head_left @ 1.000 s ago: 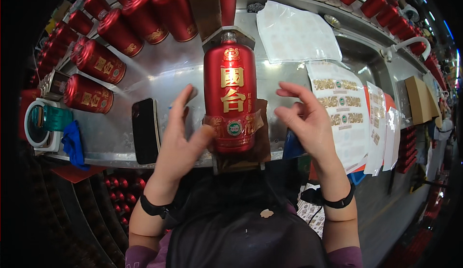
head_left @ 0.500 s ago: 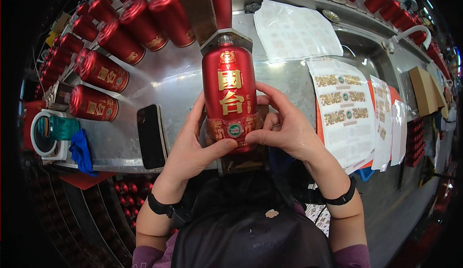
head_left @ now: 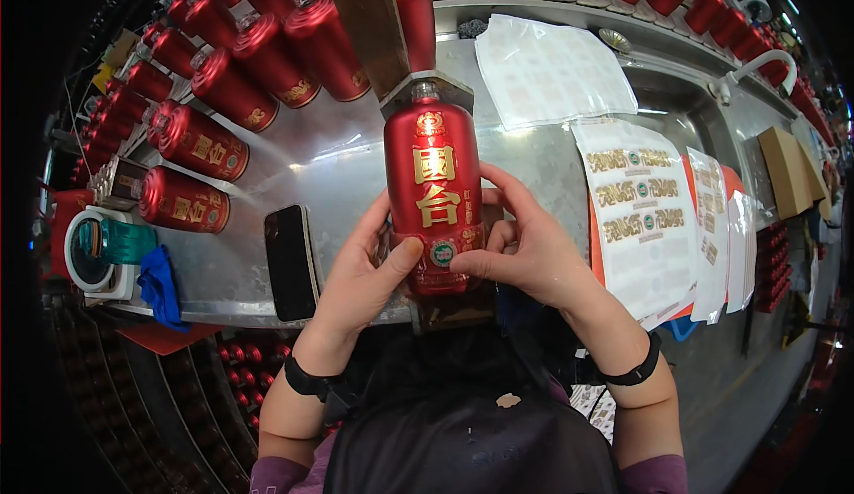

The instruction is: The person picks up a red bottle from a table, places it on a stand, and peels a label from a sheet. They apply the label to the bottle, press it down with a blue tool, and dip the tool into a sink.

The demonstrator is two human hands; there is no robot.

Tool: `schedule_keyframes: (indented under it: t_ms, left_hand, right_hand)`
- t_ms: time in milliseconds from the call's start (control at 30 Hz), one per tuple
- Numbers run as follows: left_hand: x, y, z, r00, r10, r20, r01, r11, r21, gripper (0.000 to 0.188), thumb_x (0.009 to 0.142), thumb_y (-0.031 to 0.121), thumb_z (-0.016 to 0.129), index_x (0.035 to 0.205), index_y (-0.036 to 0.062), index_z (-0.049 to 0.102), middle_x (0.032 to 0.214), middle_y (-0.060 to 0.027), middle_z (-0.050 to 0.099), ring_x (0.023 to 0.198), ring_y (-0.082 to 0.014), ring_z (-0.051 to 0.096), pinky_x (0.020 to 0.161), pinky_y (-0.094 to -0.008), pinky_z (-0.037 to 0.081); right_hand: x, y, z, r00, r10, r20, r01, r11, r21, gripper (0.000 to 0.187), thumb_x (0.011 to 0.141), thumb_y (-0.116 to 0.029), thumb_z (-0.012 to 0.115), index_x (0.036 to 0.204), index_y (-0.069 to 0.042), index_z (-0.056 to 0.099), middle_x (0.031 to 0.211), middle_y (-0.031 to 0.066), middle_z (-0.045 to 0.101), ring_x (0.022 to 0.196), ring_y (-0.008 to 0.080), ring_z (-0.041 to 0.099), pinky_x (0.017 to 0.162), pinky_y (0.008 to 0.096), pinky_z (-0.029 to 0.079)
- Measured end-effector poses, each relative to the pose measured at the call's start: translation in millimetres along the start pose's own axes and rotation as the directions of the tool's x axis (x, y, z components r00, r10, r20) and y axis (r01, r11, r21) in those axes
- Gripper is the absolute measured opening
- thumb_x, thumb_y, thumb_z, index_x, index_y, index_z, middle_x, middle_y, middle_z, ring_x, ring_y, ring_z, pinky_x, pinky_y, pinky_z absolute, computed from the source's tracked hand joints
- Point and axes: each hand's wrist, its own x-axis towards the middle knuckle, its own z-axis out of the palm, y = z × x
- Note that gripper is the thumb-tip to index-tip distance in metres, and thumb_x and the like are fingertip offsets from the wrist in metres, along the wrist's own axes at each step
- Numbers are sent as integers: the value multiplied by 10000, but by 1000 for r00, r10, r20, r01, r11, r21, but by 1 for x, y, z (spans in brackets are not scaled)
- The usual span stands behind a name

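A red bottle (head_left: 433, 174) with gold lettering lies in front of me, its neck away from me against a wooden stand (head_left: 369, 27). Around its lower end runs a patterned gold-and-red label band with a round green emblem (head_left: 442, 254). My left hand (head_left: 372, 258) wraps the bottle's left side, thumb pressed on the label band. From the right, my right hand (head_left: 525, 249) grips the same end, its thumb beside the emblem and its fingers curled round the side. The bottle's underside is hidden.
Label sheets (head_left: 639, 218) lie to the right, with a white backing sheet (head_left: 551, 72) beyond them. A phone (head_left: 291, 263) and a blue cloth (head_left: 160, 288) are at left. Several red bottles (head_left: 200, 143) stand at the left and back. A sink with a white faucet (head_left: 756, 72) is far right.
My left thumb has shifted up and left over the label band, away from the bottle's lower edge. The whole view has shifted slightly; the right hand keeps its grip.
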Motion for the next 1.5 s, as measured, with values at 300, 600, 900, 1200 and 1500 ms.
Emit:
schedule_keyframes:
  t_ms: [300,600,900,1200,1500]
  left_hand:
    - [2,-6,1,999,44,-19,-45,999,-31,695,1003,201,642,1559,1,276,1446,-99,503,1266,-171,526,1072,-338,433]
    - [0,-10,4,997,5,-77,-6,1000,-18,748,969,191,683,1566,18,269,1458,-128,485,1311,-188,491,1103,-354,402]
    - [-2,3,12,999,-19,26,16,992,124,1044,775,145,852,1585,41,201,1488,-122,412,1370,-218,432,1134,-388,375]
    - [-3,3,13,997,19,77,-26,995,101,1040,792,82,827,1592,37,164,1490,-114,422,1367,-214,445,1139,-376,370]
    - [1,4,23,1000,21,6,-21,997,69,822,885,95,749,1552,23,273,1421,-108,505,1297,-187,516,1102,-363,412]
  right_hand:
    - [0,-4,3,1000,-18,-20,15,994,-104,958,745,-69,886,1533,-77,341,1275,111,562,655,23,540,605,187,477]
    - [3,1,-5,1000,10,-18,-11,998,-66,922,758,-73,877,1524,-76,364,1278,79,563,649,11,484,594,174,430]
    - [-6,-8,-8,999,15,28,-12,993,-120,1048,681,-92,926,1550,-103,340,1302,48,550,655,13,453,591,168,405]
    - [-8,-4,-12,999,-4,36,9,990,-144,1065,669,-74,928,1554,-117,337,1314,49,536,659,14,452,592,171,404]
    - [-3,-6,-13,1000,11,17,-9,996,-92,964,734,-94,898,1534,-81,360,1293,59,572,635,10,449,591,168,405]
